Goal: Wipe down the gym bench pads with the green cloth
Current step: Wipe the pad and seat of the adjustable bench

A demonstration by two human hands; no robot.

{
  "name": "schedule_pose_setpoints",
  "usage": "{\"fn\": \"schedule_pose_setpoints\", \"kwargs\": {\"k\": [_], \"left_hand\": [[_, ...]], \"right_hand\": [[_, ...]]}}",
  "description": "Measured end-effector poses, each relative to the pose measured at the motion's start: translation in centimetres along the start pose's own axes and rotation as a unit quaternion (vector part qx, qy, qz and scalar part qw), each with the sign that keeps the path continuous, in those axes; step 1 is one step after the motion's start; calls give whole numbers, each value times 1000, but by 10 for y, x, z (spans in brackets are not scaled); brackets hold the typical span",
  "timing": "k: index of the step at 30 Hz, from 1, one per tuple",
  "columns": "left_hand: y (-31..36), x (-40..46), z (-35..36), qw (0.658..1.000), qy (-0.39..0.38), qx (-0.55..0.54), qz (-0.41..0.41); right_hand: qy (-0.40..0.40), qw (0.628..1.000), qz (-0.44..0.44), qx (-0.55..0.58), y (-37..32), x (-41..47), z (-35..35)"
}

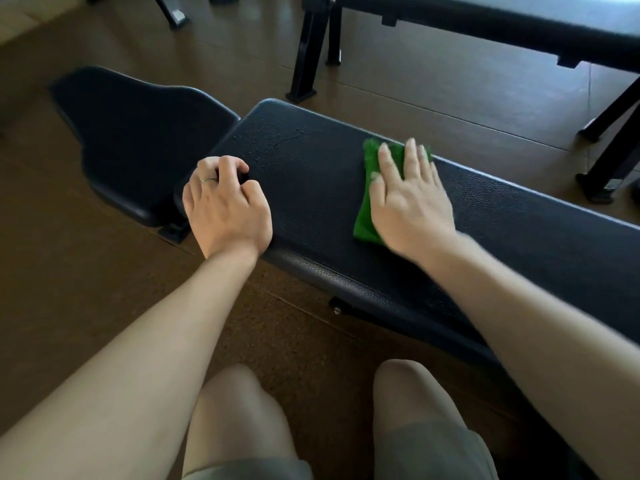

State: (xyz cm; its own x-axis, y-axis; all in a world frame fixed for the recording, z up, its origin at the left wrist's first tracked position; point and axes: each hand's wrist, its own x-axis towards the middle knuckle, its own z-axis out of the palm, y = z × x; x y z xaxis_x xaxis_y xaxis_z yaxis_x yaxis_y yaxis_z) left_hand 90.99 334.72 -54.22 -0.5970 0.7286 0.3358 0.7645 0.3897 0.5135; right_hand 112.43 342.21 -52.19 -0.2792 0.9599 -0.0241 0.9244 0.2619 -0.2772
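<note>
A person crouches beside a black gym bench, right hand (410,199) pressed flat on a folded green cloth (369,202) that lies on the long back pad (311,188), about midway across its width and nearer the pad's far edge than the near one. The fingers (412,157) of that hand are spread wide over the cloth, pinning it down rather than gripping it; the hand looks slightly blurred, so it is probably mid-stroke. The left hand (227,206) rests on the near corner of the same pad at its end beside the seat pad (138,140), fingers curled loosely inward and holding nothing, a ring (209,180) on one of them. Small beads of what appears to be moisture dot the pad's surface (273,140) towards that end. The wiping of the back pad is under way. The next move calls for sweeping the cloth along the pad towards the beaded patch, with steady downward pressure, then crossing the gap to the seat pad, which sits just beyond the left hand.
</note>
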Motion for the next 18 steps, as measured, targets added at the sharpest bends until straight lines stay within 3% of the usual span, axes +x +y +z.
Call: {"fn": "schedule_pose_setpoints", "kwargs": {"k": [5, 9, 13, 18], "left_hand": [[0, -1, 1, 1000, 0, 6, 6], [-1, 0, 3, 1000, -4, 1, 9], [-5, 3, 2, 1000, -17, -19, 7], [-13, 14, -13, 992, -42, -120, 3]], "right_hand": [[-33, 994, -97, -26, -15, -90, 3], [-20, 994, -101, -23, -21, -23, 1], [-26, 999, -29, -8, -56, 57, 13], [-37, 997, -71, -8, -70, 28, 12]]}}
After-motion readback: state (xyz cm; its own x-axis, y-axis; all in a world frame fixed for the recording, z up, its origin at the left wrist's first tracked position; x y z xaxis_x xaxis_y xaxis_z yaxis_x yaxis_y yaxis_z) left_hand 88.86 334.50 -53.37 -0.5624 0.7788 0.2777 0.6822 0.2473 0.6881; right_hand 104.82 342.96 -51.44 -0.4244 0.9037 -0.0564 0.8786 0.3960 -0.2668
